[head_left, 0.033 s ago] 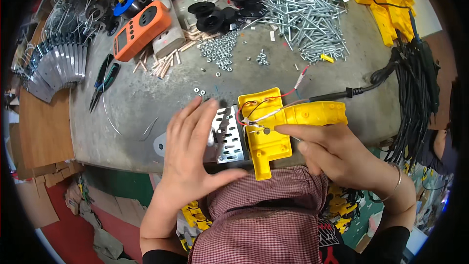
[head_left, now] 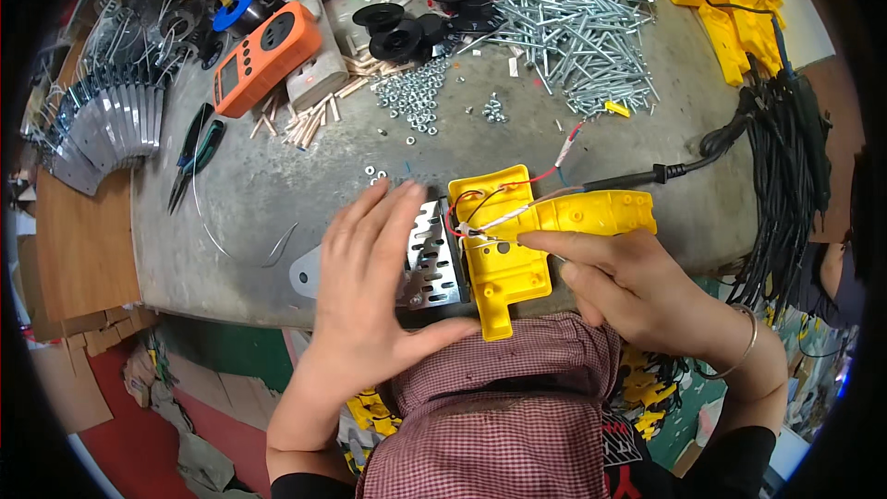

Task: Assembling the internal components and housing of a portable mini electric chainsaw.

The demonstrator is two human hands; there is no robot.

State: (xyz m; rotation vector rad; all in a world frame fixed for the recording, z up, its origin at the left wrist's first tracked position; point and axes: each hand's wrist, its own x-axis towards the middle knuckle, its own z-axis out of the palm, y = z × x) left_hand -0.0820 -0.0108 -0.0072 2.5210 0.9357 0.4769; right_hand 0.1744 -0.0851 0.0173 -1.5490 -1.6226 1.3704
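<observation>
A yellow plastic half-shell housing (head_left: 514,283) lies at the table's near edge, with red, black and white wires (head_left: 499,219) running inside it. To its left, joined end to end, is a perforated metal guard (head_left: 434,263), with a rounded metal plate (head_left: 303,275) sticking out beyond. My left hand (head_left: 362,282) rests over the guard, fingers stretched and thumb apart, the thumb tip by the shell's lower leg. Over the shell, my right hand (head_left: 614,277) has its index finger extended toward the wires and its other fingers curled. A thin, light sliver shows near its thumb; what it grips is mostly hidden.
Behind lie piled screws (head_left: 591,46), small nuts (head_left: 411,102), black spools (head_left: 397,32) and an orange meter (head_left: 268,57). Pliers (head_left: 196,157) lie at left. A black cable (head_left: 637,176) leads right toward bundled cords (head_left: 785,176). Yellow shells (head_left: 730,18) are heaped far right.
My left hand has shifted slightly right, its thumb closer to the yellow housing. My right hand stays almost in place, its fingertip still by the wires.
</observation>
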